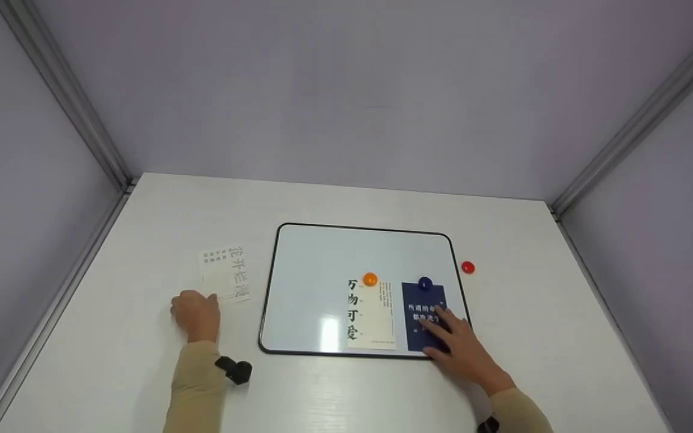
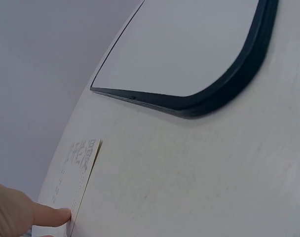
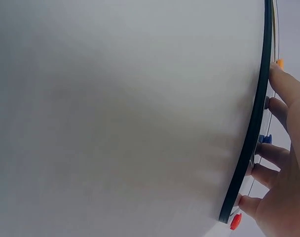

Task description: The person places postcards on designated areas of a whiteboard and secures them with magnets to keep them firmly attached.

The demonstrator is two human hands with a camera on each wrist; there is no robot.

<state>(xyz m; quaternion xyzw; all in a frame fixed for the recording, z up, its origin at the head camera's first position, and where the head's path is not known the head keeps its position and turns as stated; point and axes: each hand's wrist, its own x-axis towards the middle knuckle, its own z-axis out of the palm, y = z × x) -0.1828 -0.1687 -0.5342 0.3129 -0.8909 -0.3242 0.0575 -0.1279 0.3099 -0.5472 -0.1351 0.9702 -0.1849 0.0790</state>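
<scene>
My left hand (image 1: 196, 316) is at the near edge of a pale card (image 1: 223, 273) printed with grey characters, left of the whiteboard. In the left wrist view its thumb (image 2: 54, 216) lies on that card's edge, with the other fingers mostly hidden. My right hand (image 1: 458, 349) rests with spread fingers on a navy card (image 1: 415, 322) with white characters, on the board's right side. A dark blue round magnet (image 1: 425, 283) sits on the navy card's top edge. Beside it lies a cream card (image 1: 376, 322) with an orange round magnet (image 1: 370, 279) at its top.
The black-framed whiteboard (image 1: 310, 276) lies flat on a white table (image 1: 334, 391). Just past its right edge is a red round magnet (image 1: 468, 267). Grey panel walls (image 1: 334, 90) stand behind and at both sides of the table.
</scene>
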